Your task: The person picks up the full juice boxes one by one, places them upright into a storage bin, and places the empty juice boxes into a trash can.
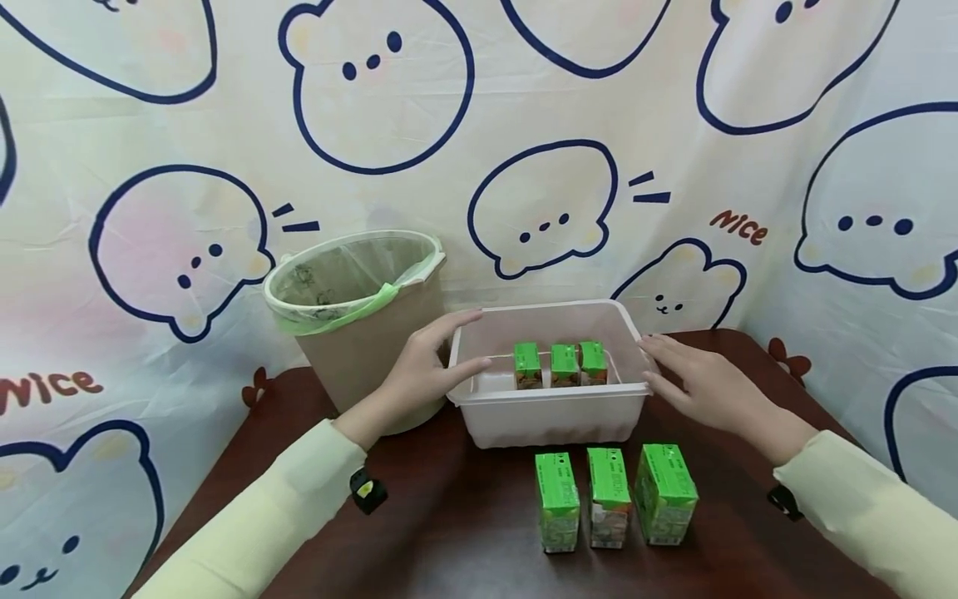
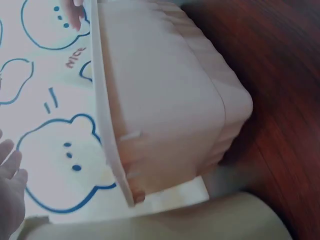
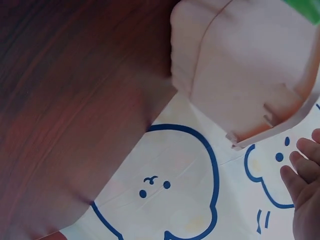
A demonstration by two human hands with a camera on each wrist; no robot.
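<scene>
A white plastic bin stands on the table with three small green-topped cartons inside: a left one, a middle one and a right one. My left hand is at the bin's left rim, its thumb spread from its fingers. At the right rim is my right hand, its fingers stretched toward the bin. Both wrist views show fingers beside the bin, not wrapped round it; contact with the rim is unclear. In front stand a left carton, a middle carton and a wider right carton.
A brown trash can with a green liner stands behind my left hand, close to the bin's left side. The dark wooden table ends at a curtain printed with bear faces, which hangs at the back and sides.
</scene>
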